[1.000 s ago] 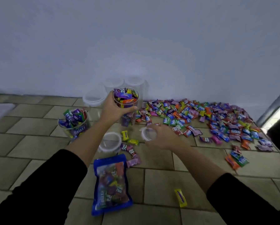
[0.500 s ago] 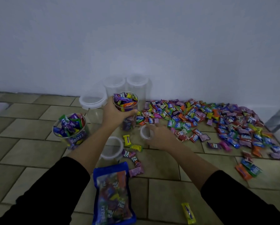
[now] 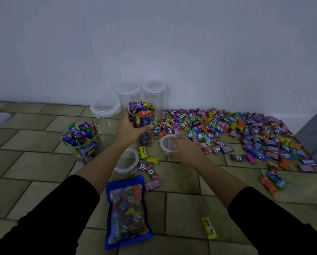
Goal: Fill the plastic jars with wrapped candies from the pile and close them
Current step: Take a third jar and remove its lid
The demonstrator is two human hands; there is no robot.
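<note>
A: While the left hand [image 3: 127,130] grips the full, upright jar [image 3: 144,116], where is a lid [image 3: 167,143]?

B: Just right of the jar, slightly nearer, held by the right hand [image 3: 186,150], low at the floor [image 3: 181,181].

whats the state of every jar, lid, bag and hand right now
held jar: full, upright, no lid, gripped by left hand
left jar: full, upright, no lid
back jars: three, empty, lids on
lid: gripped by right hand, off any jar
spare lid: lying flat, unused
blue bag: flat, filled
candy pile: loose, spread out
</note>
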